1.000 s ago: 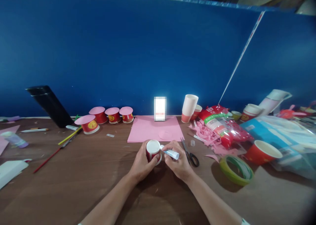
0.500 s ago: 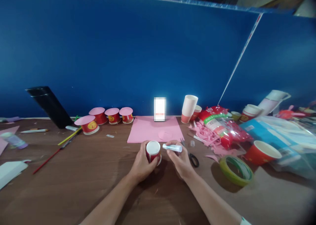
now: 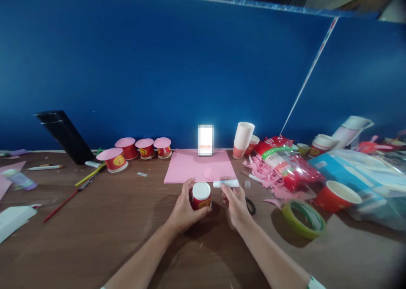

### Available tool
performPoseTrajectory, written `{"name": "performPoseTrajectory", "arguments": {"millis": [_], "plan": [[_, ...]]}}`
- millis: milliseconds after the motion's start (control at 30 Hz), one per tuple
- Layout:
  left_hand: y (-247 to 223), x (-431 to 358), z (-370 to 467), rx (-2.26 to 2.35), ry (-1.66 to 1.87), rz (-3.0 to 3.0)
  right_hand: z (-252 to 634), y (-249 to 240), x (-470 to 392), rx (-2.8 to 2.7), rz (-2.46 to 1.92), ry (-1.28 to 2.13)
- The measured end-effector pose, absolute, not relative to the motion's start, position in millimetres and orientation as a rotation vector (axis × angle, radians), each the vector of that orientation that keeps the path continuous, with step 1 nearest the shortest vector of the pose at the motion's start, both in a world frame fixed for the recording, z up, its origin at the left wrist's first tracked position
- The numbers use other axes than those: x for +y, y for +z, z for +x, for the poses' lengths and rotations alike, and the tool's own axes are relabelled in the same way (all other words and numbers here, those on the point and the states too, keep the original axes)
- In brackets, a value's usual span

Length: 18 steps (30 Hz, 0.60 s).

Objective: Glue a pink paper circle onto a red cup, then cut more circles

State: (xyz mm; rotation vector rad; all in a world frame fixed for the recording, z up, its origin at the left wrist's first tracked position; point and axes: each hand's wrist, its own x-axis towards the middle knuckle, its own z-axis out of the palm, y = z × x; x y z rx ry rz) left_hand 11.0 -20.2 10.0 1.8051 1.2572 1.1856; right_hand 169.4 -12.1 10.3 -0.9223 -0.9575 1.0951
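My left hand [image 3: 185, 208] is wrapped round a small red paper cup [image 3: 201, 199], with its fingers at the far left side and its thumb along the front. The cup stands upside down, its white base upward. In my right hand [image 3: 235, 202] a white glue stick [image 3: 226, 183] is pinched, lying nearly level just right of the cup and apart from it. Beyond both hands lie pink paper sheets [image 3: 187, 166] with a pink paper disc [image 3: 213, 173] on top. Scissors [image 3: 250, 205] are partly hidden behind my right hand.
Several upturned red cups topped with pink discs [image 3: 145, 143] stand at the back left. A white paper cup stack [image 3: 243, 139], a bag of shredded paper [image 3: 282, 160], a tape roll [image 3: 303, 219] and a red cup [image 3: 338, 195] crowd the right. A black bottle [image 3: 65, 137] leans left.
The cup has turned in my left hand so its yellow emblem shows, and shifted slightly right. My right hand has moved the glue stick a little right and up, levelling it.
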Motion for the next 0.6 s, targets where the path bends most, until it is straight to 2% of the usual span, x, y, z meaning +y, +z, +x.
{"name": "performPoseTrajectory", "arguments": {"millis": [267, 600], "plan": [[13.6, -20.3, 13.5, 1.335, 1.173, 1.833, 169.6, 10.7, -13.8, -1.010, -0.895, 1.118], [13.3, -20.1, 12.1, 1.320, 1.138, 1.913, 171.6, 12.6, -16.0, -1.209, -0.962, 0.973]]}}
